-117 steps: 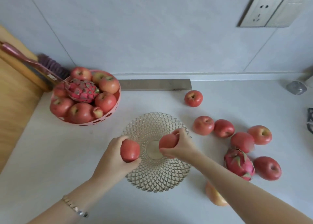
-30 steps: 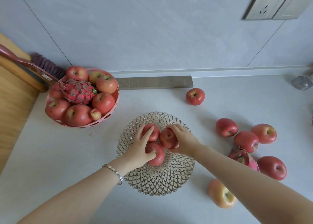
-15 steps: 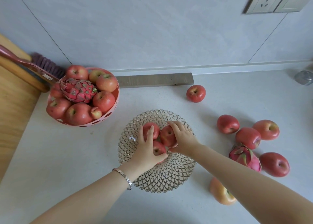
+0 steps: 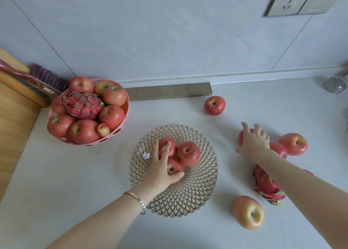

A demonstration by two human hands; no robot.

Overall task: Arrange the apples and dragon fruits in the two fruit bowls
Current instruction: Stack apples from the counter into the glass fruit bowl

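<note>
A clear lattice glass bowl [image 4: 205,194] sits mid-counter with three red apples in it. My left hand [image 4: 160,171] lies over two of them, thumb curled round the near apple [image 4: 174,168], fingers on the far left apple [image 4: 166,144]; the third apple [image 4: 188,153] is untouched. My right hand [image 4: 254,141] hovers with spread fingers over a loose apple [image 4: 241,135] on the right. Near it lie more apples [image 4: 292,144] [image 4: 279,149] [image 4: 247,212] [image 4: 214,105] and a dragon fruit [image 4: 267,186] partly under my forearm. The pink bowl [image 4: 123,128] at left holds several apples and a dragon fruit [image 4: 82,105].
A grey wooden strip [image 4: 169,91] lies along the wall behind the bowls. A purple brush [image 4: 45,75] and a wooden board [image 4: 11,120] are at the far left. A small grey lidded object [image 4: 335,85] stands at the right edge. A wall socket [image 4: 290,0] is above.
My right hand let go of its apple in the glass bowl and swung right to the loose apples. My left hand stays on the apples in the bowl.
</note>
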